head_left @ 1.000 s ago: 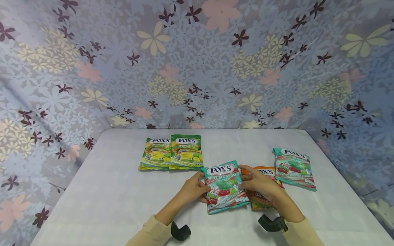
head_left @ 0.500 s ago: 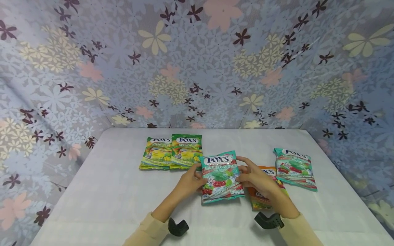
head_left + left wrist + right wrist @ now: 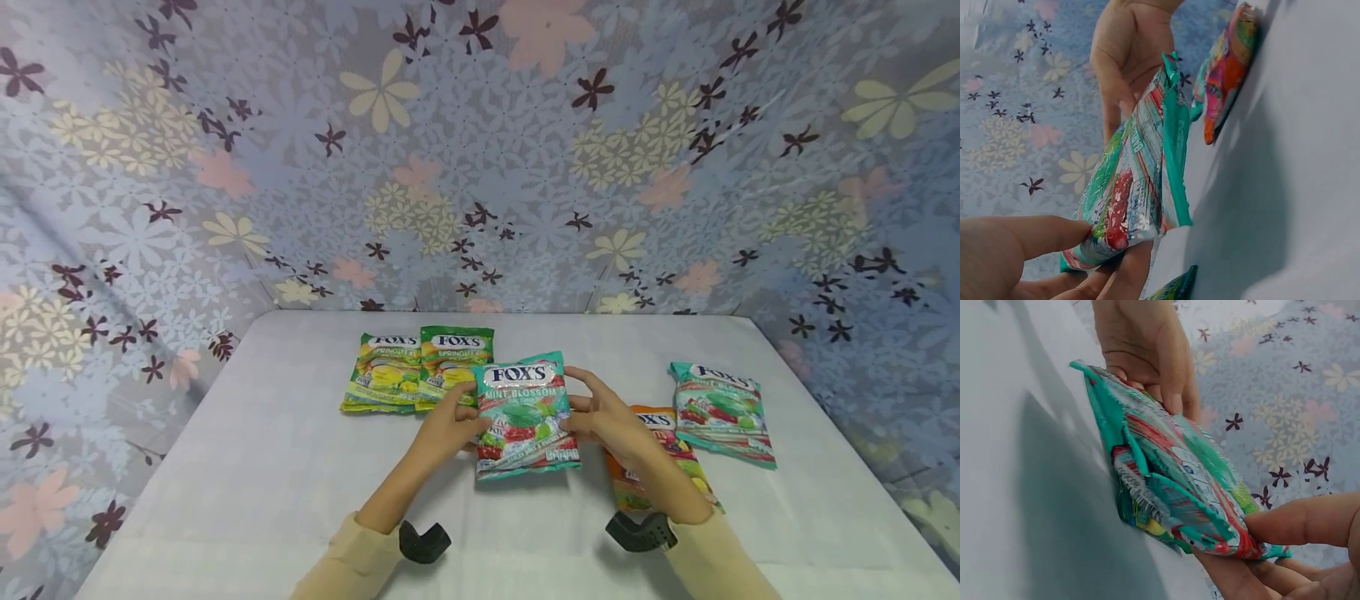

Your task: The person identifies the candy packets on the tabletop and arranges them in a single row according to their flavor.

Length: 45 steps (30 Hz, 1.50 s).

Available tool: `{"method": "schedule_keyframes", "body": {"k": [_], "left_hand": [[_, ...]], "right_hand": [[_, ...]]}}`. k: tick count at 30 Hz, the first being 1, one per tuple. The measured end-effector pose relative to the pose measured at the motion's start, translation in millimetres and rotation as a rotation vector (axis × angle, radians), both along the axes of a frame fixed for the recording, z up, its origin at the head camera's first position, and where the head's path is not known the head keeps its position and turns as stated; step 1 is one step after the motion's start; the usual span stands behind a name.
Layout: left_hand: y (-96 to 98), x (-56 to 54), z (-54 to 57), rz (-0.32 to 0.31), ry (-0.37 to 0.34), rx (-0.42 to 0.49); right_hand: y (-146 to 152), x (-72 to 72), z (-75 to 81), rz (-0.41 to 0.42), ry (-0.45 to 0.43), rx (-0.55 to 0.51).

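A teal Fox's Mint Blossom candy bag (image 3: 521,421) is held up off the table between both hands, its printed front facing the head camera. My left hand (image 3: 448,427) pinches its left edge, thumb on the front and fingers behind. On the opposite edge my right hand (image 3: 611,421) grips it the same way. Both wrist views show the bag (image 3: 1125,181) from its lower end, with a shadow cast on the table beside it. Just behind its upper left corner lie two green Spring Tea candy bags (image 3: 382,375), side by side and slightly overlapping.
An orange Fox's candy bag (image 3: 686,462) lies under the right forearm, partly hidden by it. Touching it on the right is another teal Mint Blossom bag (image 3: 723,412). The white-covered table (image 3: 262,483) ends at a floral cloth backdrop (image 3: 480,167).
Both hands have raised the Mint Blossom bag and carried it left and away from the body, toward the green bags. The orange bag is less covered now. The other bags stay put.
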State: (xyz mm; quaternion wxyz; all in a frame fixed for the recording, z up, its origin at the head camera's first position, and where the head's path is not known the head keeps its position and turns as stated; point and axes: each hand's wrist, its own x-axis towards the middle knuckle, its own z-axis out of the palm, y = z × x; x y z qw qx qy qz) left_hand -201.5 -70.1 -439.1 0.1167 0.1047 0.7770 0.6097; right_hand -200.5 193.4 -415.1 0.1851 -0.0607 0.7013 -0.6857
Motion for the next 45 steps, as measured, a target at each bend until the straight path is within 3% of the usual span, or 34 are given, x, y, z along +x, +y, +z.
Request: {"method": "schedule_keyframes", "body": {"k": [7, 19, 35, 45], "left_hand": [[-5.1, -2.0, 7.2, 0.030, 0.032, 0.018], [-5.9, 1.4, 9.9, 0.007, 0.043, 0.028], [-4.8, 0.1, 3.1, 0.004, 0.065, 0.054], [-3.1, -3.1, -0.3, 0.011, 0.048, 0.034]], "right_hand": [[-5.1, -1.7, 1.8, -0.018, 0.040, 0.008], [-2.3, 2.4, -1.4, 0.002, 0.043, 0.036], [0.0, 1.8, -3.7, 0.005, 0.076, 0.042], [0.7, -1.4, -6.6, -0.020, 0.065, 0.132]]}}
